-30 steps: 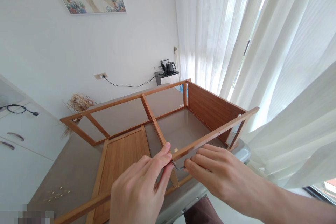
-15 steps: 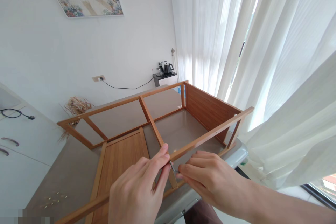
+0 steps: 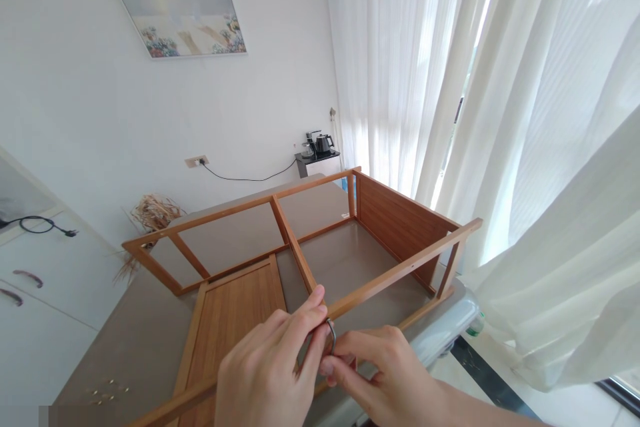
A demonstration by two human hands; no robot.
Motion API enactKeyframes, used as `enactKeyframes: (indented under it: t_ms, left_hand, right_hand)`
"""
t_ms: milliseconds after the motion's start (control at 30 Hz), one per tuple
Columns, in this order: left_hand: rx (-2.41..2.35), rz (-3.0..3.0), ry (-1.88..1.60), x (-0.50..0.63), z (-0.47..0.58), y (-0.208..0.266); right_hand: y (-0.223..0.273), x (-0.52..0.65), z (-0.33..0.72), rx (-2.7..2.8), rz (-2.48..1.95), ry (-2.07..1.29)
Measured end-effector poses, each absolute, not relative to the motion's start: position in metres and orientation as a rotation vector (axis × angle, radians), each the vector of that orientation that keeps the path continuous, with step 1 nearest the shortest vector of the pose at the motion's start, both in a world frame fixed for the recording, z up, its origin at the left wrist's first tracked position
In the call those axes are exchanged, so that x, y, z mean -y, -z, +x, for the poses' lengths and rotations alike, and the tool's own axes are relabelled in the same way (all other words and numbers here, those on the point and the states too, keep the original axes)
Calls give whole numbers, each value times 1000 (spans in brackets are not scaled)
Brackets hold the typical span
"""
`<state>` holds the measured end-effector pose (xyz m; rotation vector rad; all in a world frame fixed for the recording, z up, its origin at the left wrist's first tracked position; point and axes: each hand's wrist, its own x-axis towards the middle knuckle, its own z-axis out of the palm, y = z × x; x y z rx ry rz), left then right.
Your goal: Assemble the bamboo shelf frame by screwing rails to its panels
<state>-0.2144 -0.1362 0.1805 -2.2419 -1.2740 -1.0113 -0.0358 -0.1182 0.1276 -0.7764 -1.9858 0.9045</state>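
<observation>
A wooden furniture frame (image 3: 387, 281) lies on its side on the table, with slatted rails and panels. Where a crossbar (image 3: 297, 257) meets the near rail, my left hand (image 3: 273, 367) is closed around the wood. Between thumb and fingers, my right hand (image 3: 387, 367) pinches a bent metal hex key (image 3: 333, 335). The key's upper end touches the outer side of the rail, close to my left fingertips. A fastener there, if any, is hidden by the fingers.
Several small brass-coloured screws (image 3: 109, 390) lie on the grey-brown table (image 3: 145, 340) at the left. Dried stalks (image 3: 155, 213) and a black kettle (image 3: 324, 143) on a small stand are beyond it. White curtains (image 3: 540, 147) hang at the right, cabinets (image 3: 40, 307) stand left.
My right hand has shifted down and left, turning the hex key so its free arm points downward. My left hand stays at the joint. The view has tilted up slightly.
</observation>
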Motion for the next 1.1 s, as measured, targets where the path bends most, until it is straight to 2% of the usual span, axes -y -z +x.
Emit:
enactKeyframes:
  t_ms: [133,300,467,1100]
  left_hand:
    - [1286,-2235,1044,136,-211,-183]
    - [1284,-2222,1056,136,-210,-182]
    - [1271,-2237,1057,136,-210,-183]
    - [1331,-2279,1028,138,-210,-185]
  right_hand:
    - [-128,118,-25,2091,-762,-574]
    - [-127,117,-24,2150,-760,-450]
    - [-132,121,-24,2269,-591,-102]
    - [-158,105,0,2345,-608,94]
